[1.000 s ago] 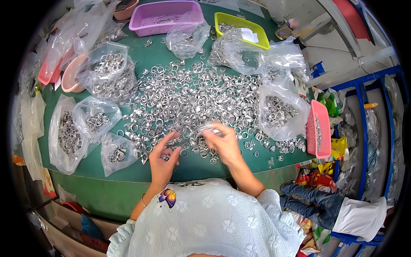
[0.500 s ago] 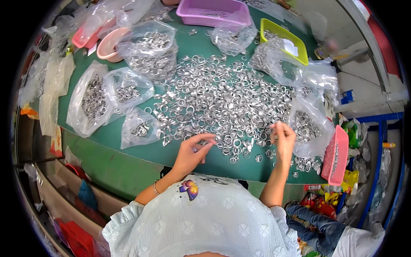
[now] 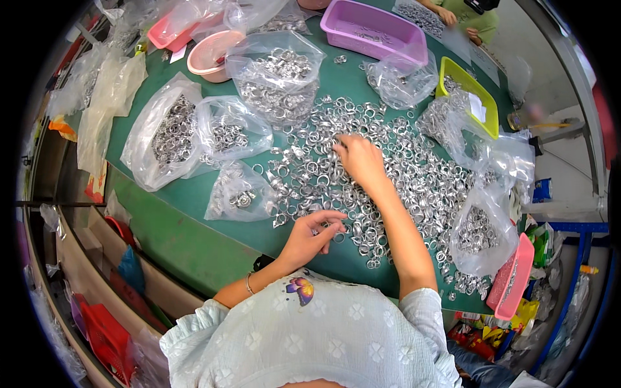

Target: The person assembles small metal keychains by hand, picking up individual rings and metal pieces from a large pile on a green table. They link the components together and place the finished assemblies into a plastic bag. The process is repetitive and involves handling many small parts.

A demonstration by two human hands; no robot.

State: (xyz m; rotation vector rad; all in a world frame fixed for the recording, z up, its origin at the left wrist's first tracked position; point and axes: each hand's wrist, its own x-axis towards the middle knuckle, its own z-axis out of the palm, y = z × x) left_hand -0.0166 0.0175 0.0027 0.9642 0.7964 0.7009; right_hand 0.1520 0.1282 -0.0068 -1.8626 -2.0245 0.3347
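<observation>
Loose silver metal rings (image 3: 414,187) lie spread in a wide heap on the green tabletop. My left hand (image 3: 309,239) rests at the near edge of the heap, its fingers curled around a few rings; one ring shows at its fingertips. Further out, my right hand (image 3: 362,161) reaches over the middle of the heap, palm down. Its fingers are bent together at the rings, and whatever they pinch is hidden. Left of the heap, a small clear bag (image 3: 239,194) and two larger bags, one wide open (image 3: 171,139), contain more rings.
A purple basin (image 3: 372,32), a yellow-green basket (image 3: 475,94) and a pink bowl (image 3: 210,58) stand at the back. On the right are an open bag (image 3: 482,233) of rings and a pink tray (image 3: 511,278). Another person (image 3: 469,19) works across the table.
My right hand has moved from the right side of the heap, forward and left, to its middle. My left hand stays near the front edge, still curled. The whole view has shifted.
</observation>
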